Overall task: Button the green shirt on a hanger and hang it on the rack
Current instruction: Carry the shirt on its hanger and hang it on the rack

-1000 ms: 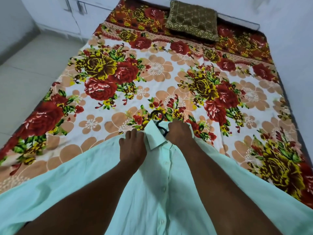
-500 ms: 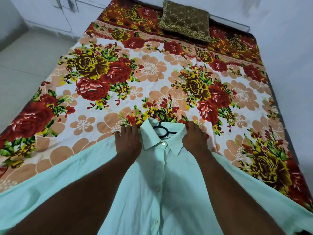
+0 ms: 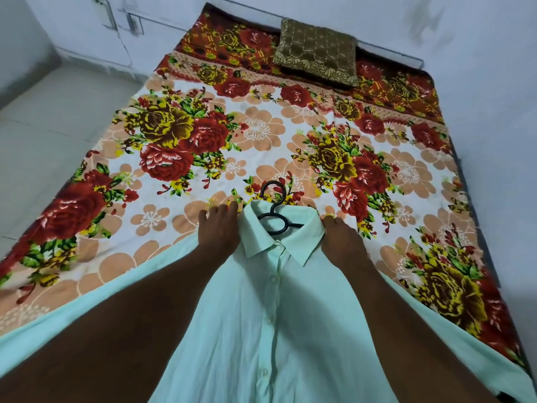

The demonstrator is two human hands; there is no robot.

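In the head view, a green shirt [image 3: 270,330] is seen spread front-up on a bed [image 3: 261,132] covered by a flowered sheet, filling the picture from the middle down to 6 o'clock. A black hanger [image 3: 274,219] is lodged inside the neck opening, its hook lying on the sheet and pointing toward 12 o'clock. The collar [image 3: 302,242] is folded down, and the placket below it is closed, with a row of buttons [image 3: 272,279] running toward 6 o'clock. The left hand [image 3: 219,231] is laid on the shirt's shoulder at 9 o'clock of the collar, palm down, its fingers [image 3: 223,209] held fairly straight and close together, reaching past the cloth edge onto the sheet. The right hand [image 3: 341,239] is set on the other shoulder at 3 o'clock of the collar, touching the collar's edge; most of its fingers are hidden under the back of the hand, so whether cloth is gripped cannot be told. A brown cushion [image 3: 318,52] is placed at the bed's far end near 12 o'clock. Pale floor [image 3: 58,117] is seen at 9 o'clock.
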